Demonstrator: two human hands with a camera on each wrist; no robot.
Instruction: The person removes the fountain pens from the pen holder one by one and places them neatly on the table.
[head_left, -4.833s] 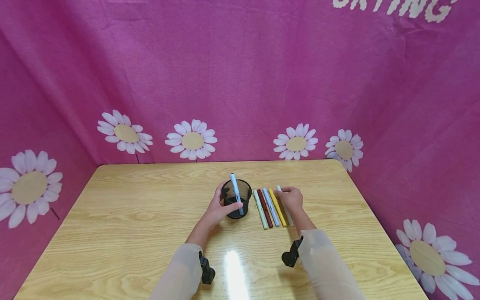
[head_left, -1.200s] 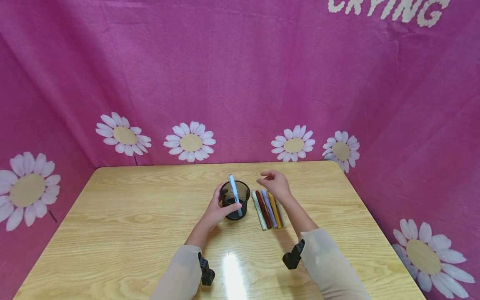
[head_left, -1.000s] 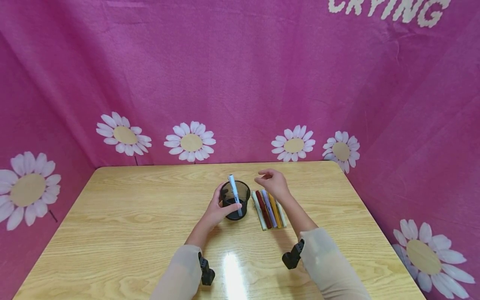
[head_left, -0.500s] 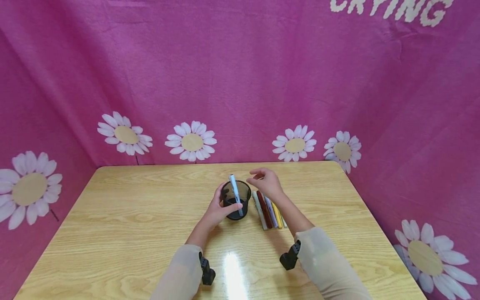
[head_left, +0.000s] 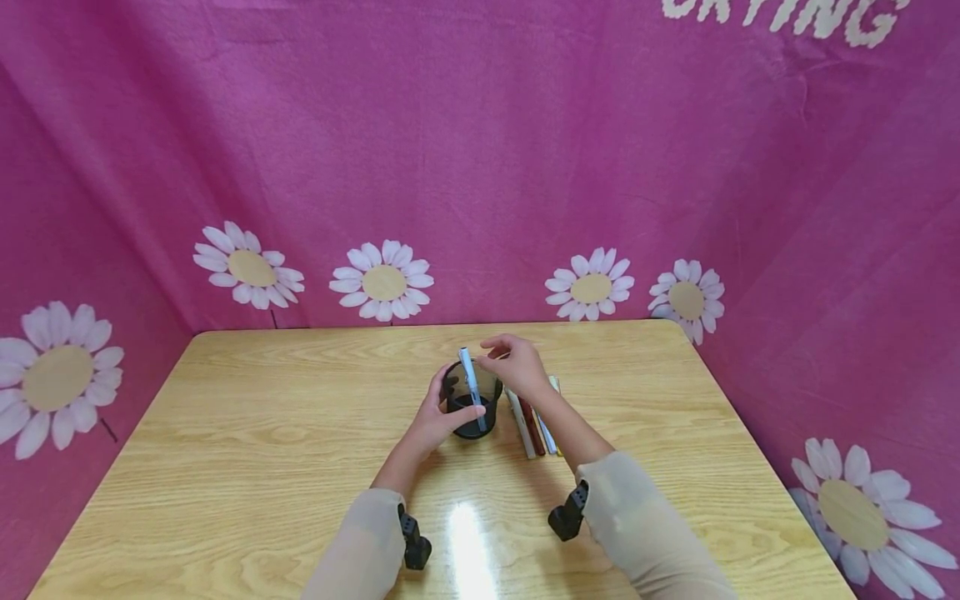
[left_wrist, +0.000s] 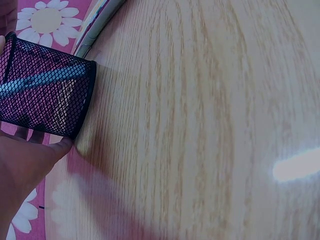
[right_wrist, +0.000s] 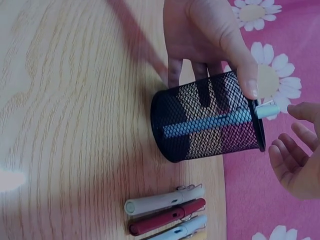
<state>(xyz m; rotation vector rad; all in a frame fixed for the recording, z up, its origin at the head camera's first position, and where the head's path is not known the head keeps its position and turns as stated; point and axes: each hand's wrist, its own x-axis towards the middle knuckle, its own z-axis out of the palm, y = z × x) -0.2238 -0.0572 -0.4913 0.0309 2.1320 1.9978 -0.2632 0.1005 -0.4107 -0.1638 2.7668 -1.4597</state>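
My left hand (head_left: 442, 417) grips a black mesh pen holder (head_left: 491, 419) from its left side, the thumb across the front near the rim. One light blue pen (head_left: 470, 377) leans inside, its capped end sticking out above the rim. My right hand (head_left: 517, 367) hovers at the holder's right rim, fingers loosely bent and holding nothing. In the right wrist view its fingertips (right_wrist: 295, 108) are just short of the pen's end. On the table right of the holder lie a pale green pen (head_left: 521, 427), a dark red pen (head_left: 533, 429) and others, partly hidden by my right forearm.
The light wood table (head_left: 262, 442) has a bright glare patch (head_left: 471, 550) near its front. A pink curtain (head_left: 480, 167) with white daisies stands behind and at both sides. A black wrist camera (head_left: 567, 512) sits on each sleeve.
My right hand has left the rightmost pen, risen, and moved left over the row to the holder's rim. The left hand keeps its grip on the pen holder.
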